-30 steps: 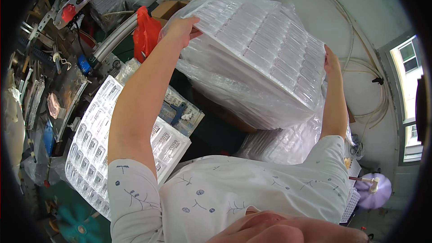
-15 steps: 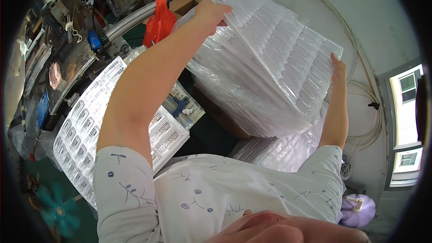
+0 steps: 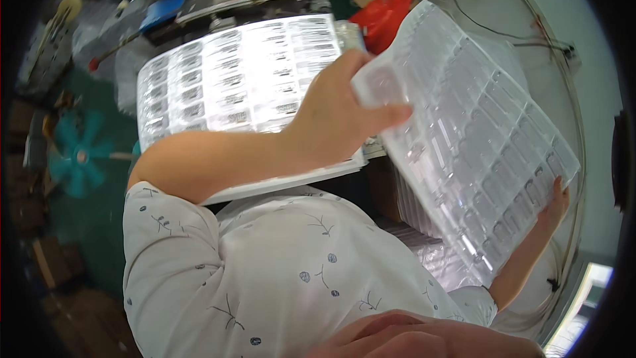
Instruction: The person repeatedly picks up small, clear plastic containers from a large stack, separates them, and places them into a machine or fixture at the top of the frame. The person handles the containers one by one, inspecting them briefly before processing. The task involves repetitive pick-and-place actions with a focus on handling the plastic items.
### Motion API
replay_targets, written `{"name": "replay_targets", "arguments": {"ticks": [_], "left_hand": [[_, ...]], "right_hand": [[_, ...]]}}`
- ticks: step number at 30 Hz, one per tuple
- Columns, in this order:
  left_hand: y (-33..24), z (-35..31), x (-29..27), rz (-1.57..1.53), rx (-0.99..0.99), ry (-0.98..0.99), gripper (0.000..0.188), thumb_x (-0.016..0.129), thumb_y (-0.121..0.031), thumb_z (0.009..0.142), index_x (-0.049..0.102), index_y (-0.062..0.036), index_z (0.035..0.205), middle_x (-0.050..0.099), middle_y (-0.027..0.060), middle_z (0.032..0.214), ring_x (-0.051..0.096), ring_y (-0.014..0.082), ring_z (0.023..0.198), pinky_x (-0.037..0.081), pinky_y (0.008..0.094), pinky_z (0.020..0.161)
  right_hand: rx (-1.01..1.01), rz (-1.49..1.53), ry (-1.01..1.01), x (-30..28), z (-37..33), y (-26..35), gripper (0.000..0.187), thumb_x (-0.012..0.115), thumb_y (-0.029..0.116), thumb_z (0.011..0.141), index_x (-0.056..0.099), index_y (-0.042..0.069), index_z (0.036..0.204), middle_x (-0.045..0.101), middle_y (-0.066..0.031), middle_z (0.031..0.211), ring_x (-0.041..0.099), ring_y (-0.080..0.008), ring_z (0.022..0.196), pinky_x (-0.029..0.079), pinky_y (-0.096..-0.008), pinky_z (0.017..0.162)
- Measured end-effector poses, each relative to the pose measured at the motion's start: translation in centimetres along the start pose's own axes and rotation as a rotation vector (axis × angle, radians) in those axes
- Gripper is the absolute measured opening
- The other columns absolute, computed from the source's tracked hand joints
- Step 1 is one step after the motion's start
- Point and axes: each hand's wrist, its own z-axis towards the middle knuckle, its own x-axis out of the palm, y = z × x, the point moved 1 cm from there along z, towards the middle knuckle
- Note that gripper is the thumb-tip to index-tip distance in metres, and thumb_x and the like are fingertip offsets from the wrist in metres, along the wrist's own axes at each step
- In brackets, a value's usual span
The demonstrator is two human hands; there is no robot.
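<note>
A clear plastic blister sheet (image 3: 477,132) with rows of molded pockets is held up, tilted, between my two hands. My left hand (image 3: 344,109) pinches its upper left edge, with the thumb over the face of the sheet. At the far right edge my right hand (image 3: 555,209) grips it, most of the fingers behind the plastic. Whether it is one sheet or several nested together I cannot tell. To the left, partly behind my left forearm, lies a stack of silvery-white sheets (image 3: 228,79) with dark print in rows.
A red plastic bag (image 3: 387,20) hangs beyond the sheets. Metal machinery with a blue part (image 3: 162,10) runs along the back. A teal fan (image 3: 81,154) stands at the left. Plastic-wrapped stacks (image 3: 440,262) sit below the held sheet, near the right wall (image 3: 599,59).
The blister sheet has come away from the wrapped pile, lowered and nearer to me, held by both hands. My view has turned left, so the printed stack shows more.
</note>
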Motion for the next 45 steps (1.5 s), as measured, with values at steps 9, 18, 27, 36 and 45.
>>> {"name": "replay_targets", "arguments": {"ticks": [9, 18, 27, 36, 45], "left_hand": [[1.0, -13.3, -13.3, -0.140, -0.094, -0.327, 0.037, 0.071, -0.007, 0.080, 0.045, -0.0027, 0.106, 0.059, 0.0079, 0.097, 0.060, 0.0106, 0.085, 0.052, 0.0242, 0.071], [-2.6, -23.8, -12.3, -0.060, 0.016, -0.764, 0.034, 0.069, -0.007, 0.082, 0.045, -0.0014, 0.105, 0.061, 0.0079, 0.096, 0.060, 0.0104, 0.085, 0.050, 0.0245, 0.076], [-0.2, -27.5, -9.1, -0.059, -0.032, -1.016, 0.034, 0.068, -0.006, 0.082, 0.046, 0.0006, 0.106, 0.060, 0.0084, 0.096, 0.058, 0.0107, 0.086, 0.047, 0.0242, 0.078], [2.8, -29.7, -16.6, 0.364, -0.191, -0.729, 0.063, 0.055, -0.035, 0.092, 0.029, -0.0003, 0.138, 0.052, 0.0143, 0.116, 0.053, 0.0156, 0.103, 0.042, 0.0288, 0.091], [5.3, -23.5, -20.1, -0.035, -0.178, -0.495, 0.080, 0.031, -0.062, 0.091, 0.014, -0.0062, 0.146, 0.032, 0.0121, 0.144, 0.031, 0.0223, 0.133, 0.026, 0.0369, 0.108]], "right_hand": [[-0.063, -0.021, 0.354, 22.3, -1.1, -1.5, 0.037, 0.065, 0.008, 0.084, 0.052, -0.007, 0.116, 0.064, -0.0150, 0.102, 0.064, -0.0239, 0.087, 0.055, -0.0360, 0.074], [-0.068, 0.042, 0.666, 36.4, -1.3, 1.8, 0.035, 0.068, 0.013, 0.084, 0.057, -0.004, 0.112, 0.065, -0.0099, 0.100, 0.062, -0.0162, 0.085, 0.049, -0.0284, 0.078], [-0.011, 0.122, 0.980, 41.1, -0.8, 0.1, 0.030, 0.066, 0.015, 0.086, 0.059, -0.003, 0.109, 0.065, -0.0091, 0.100, 0.062, -0.0150, 0.086, 0.048, -0.0283, 0.079], [0.207, 0.034, 0.964, 42.8, -0.8, -5.1, 0.028, 0.063, 0.014, 0.087, 0.060, -0.004, 0.108, 0.066, -0.0088, 0.095, 0.062, -0.0139, 0.079, 0.049, -0.0272, 0.072], [0.179, 0.240, 0.686, 38.7, -4.2, -9.0, 0.027, 0.053, 0.017, 0.094, 0.058, -0.005, 0.109, 0.064, -0.0067, 0.094, 0.059, -0.0117, 0.083, 0.048, -0.0242, 0.075]]}}
